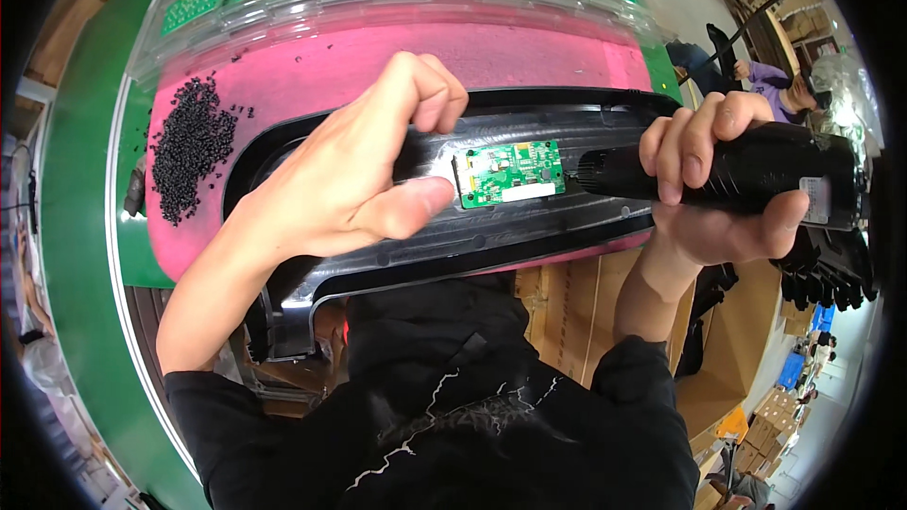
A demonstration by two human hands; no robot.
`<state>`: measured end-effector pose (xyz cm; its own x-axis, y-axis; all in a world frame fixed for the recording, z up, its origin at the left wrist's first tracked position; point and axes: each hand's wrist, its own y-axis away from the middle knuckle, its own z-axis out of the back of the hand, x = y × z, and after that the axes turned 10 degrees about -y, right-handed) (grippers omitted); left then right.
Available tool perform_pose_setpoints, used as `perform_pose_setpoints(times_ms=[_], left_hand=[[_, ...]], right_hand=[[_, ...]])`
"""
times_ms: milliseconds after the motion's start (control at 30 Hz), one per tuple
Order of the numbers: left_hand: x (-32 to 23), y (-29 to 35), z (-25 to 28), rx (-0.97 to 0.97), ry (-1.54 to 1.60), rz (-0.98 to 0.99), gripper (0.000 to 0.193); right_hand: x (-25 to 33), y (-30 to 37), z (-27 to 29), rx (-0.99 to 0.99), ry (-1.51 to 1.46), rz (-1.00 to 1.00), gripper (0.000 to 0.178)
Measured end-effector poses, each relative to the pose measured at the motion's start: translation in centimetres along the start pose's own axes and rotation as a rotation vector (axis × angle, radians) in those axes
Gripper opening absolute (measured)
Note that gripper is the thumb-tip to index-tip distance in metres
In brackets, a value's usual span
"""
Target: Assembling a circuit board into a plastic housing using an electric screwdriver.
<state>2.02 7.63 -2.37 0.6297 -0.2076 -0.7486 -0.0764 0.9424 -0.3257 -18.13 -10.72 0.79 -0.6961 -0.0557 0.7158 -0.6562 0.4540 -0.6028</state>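
Left hand (pixel 354 170), green circuit board (pixel 515 173) to its right

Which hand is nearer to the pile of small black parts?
Left. Your left hand is right of the pile, apart from it; your right hand is farther right, beyond the green board, holding a black object.

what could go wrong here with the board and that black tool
The tool's nose points at the right end of the green circuit board, so if the right hand slips, the black tool might scratch it.

The left hand doesn't appear to grip the board, which could shift in the black housing if pushed.

The loose pile of small black pieces on the pink mat might scatter if knocked.
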Motion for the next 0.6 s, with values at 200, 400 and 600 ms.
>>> perform_pose_setpoints(times_ms=[200,400,600], left_hand=[[0.2,0.1,0.7,-0.063,-0.057,-0.130,0.021],[-0.2,0.0,0.9,-0.118,-0.013,-0.129,0.013],[0.0,0.2,0.8,-0.105,-0.047,-0.096,0.013]], right_hand=[[-0.5,0.0,0.1,-0.004,0.009,-0.029,0.069],[-0.4,-0.3,-0.6,-0.048,-0.011,-0.077,0.068],[-0.6,-0.1,-0.4,-0.145,0.021,-0.078,0.070]])
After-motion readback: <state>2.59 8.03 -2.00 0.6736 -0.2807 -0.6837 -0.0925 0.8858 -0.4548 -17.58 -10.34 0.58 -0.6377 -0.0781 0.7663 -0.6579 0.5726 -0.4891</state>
